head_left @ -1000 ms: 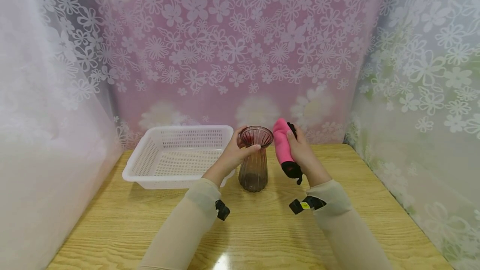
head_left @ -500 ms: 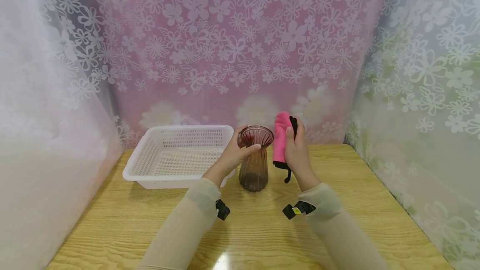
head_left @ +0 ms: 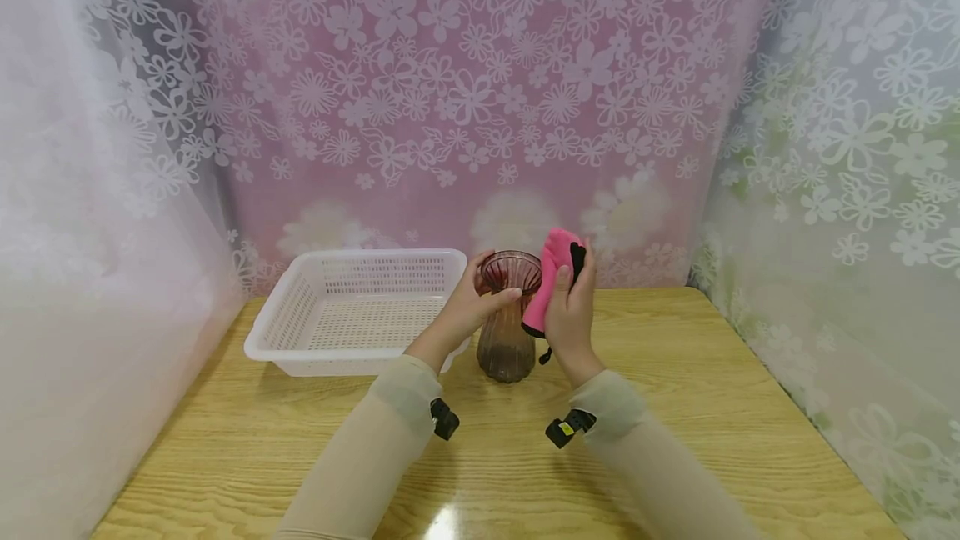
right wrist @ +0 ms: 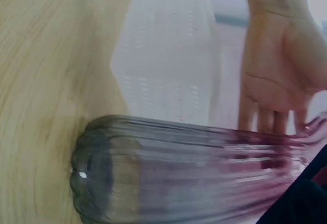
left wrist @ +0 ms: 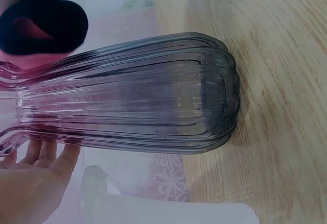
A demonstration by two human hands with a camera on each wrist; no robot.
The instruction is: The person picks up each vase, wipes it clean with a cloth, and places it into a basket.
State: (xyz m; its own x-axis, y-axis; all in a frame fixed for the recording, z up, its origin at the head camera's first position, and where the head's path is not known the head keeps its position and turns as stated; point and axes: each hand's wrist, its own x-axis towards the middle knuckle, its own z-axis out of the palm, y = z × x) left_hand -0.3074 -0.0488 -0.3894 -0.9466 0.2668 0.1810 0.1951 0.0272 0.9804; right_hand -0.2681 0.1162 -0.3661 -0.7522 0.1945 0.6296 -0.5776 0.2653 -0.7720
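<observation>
Left grip [head_left: 467, 307] holds vase [head_left: 507, 344] mouth-up, long axis vertical; right grip [head_left: 573, 319] holds slanting pink cloth [head_left: 545, 290]

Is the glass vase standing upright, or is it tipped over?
Upright: the glass vase rests base-down on the table, mouth upward.

No text, brand or number can be read. The one mark that looks like a label is a yellow patch [head_left: 566, 429] on the black strap [head_left: 582, 420] at the right wrist, well in from the right edge of the desk [head_left: 502, 473]; it is too small to tell any print.
</observation>
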